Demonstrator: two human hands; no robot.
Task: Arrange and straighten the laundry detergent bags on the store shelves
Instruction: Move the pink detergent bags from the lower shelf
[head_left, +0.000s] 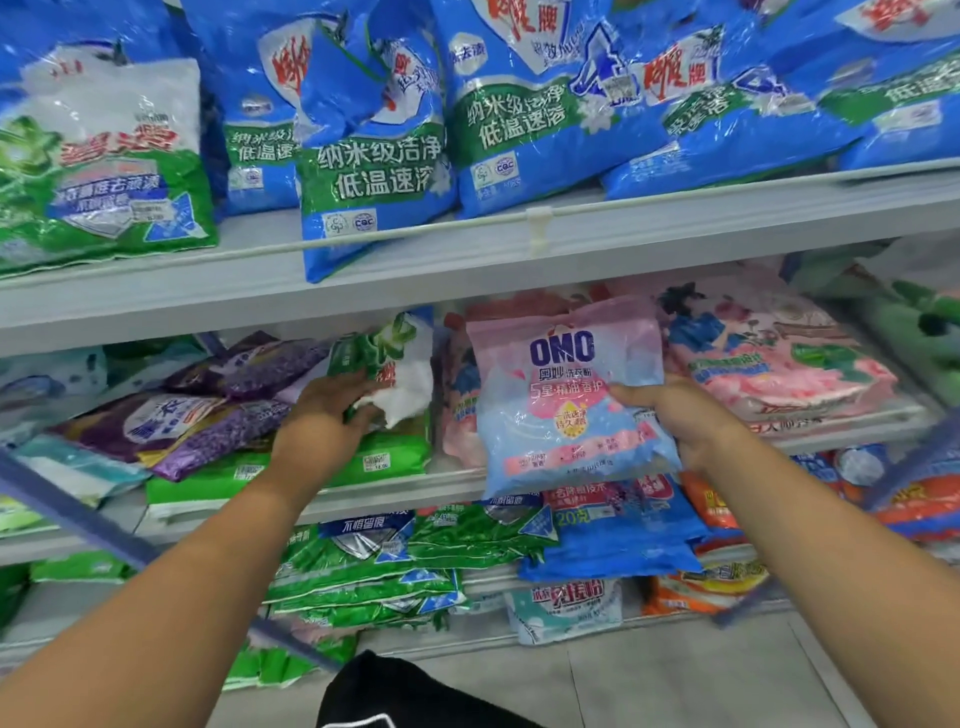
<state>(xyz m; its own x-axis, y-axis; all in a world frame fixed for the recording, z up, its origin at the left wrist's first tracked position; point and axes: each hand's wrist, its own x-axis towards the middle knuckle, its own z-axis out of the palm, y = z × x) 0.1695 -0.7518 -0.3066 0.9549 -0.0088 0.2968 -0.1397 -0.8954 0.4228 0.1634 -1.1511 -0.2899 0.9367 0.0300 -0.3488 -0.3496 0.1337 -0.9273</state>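
My right hand (680, 415) grips the right edge of a pink and blue OMO detergent bag (566, 395), holding it upright in front of the middle shelf (452, 486). My left hand (327, 415) grips a green and white detergent bag (389, 364) that stands on a stack of flat green bags (311, 467) on the same shelf. Purple bags (218, 410) lie to the left of that hand. Flat pink bags (779, 364) lie stacked to the right of the OMO bag.
The top shelf (467, 260) carries several large blue bags (519, 104) and a green and white one (98, 156), some hanging over the rail. The lower shelf holds green bags (395, 556), blue bags (618, 535) and orange bags (727, 519). Grey floor (649, 686) lies below.
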